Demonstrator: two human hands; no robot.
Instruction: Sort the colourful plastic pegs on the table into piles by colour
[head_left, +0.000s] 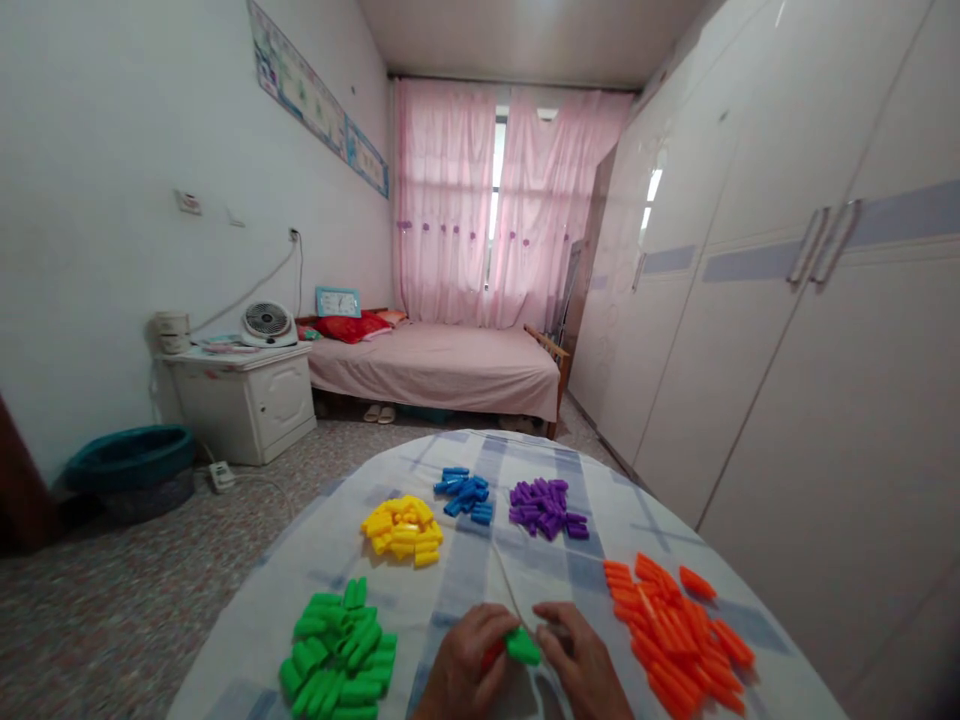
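Both hands meet at six o'clock on the table [465,575]: left hand [465,668] pinches a green tube [523,647], right hand [581,660] curls closed beside it; its grip is hidden. Green pile [337,650] sits at eight o'clock.

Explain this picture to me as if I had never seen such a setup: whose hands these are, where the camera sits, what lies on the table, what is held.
There is no machine here: a person works with bare hands, and the one camera sits on their head, looking forward and down. The left hand and right hand meet at the near edge of a round table under a checked cloth. Between the fingers sits a green tube, with something red beside it. A thin string runs up from the hands. On the cloth lie sorted piles: green tubes, yellow tubes, blue tubes, purple tubes, orange tubes.
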